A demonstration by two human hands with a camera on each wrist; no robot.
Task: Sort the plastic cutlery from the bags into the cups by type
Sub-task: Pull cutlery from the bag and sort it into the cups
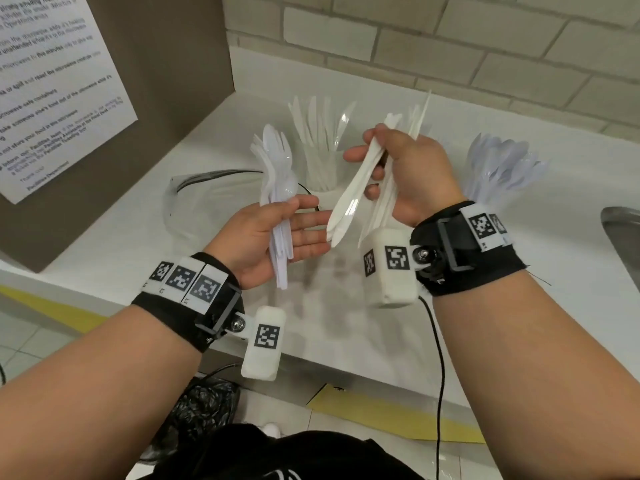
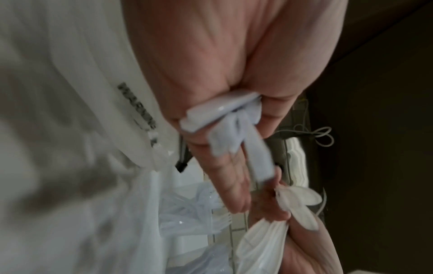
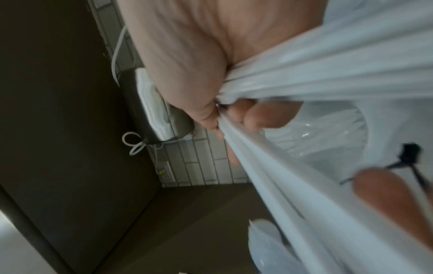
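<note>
My left hand [image 1: 294,233] lies palm up over the counter, its thumb clamping a bundle of white forks and spoons [image 1: 277,174] against the palm; the bundle's handle ends [image 2: 225,118] show in the left wrist view. My right hand [image 1: 374,168] grips a bundle of cream knives [image 1: 349,202], blades pointing down toward the left palm and almost touching its fingertips. The same knives [image 3: 304,185] fill the right wrist view. A clear cup of knives [image 1: 322,168] stands behind the hands. A bunch of spoons [image 1: 502,164] stands at the right, its cup hidden by my right wrist.
A clear plastic bag [image 1: 207,202] lies on the white counter [image 1: 138,209] to the left of the cups. A brown panel with a printed notice [image 1: 52,98] walls the left side. A steel sink rim [image 1: 623,230] is at the far right, with a tiled wall [image 1: 450,46] behind.
</note>
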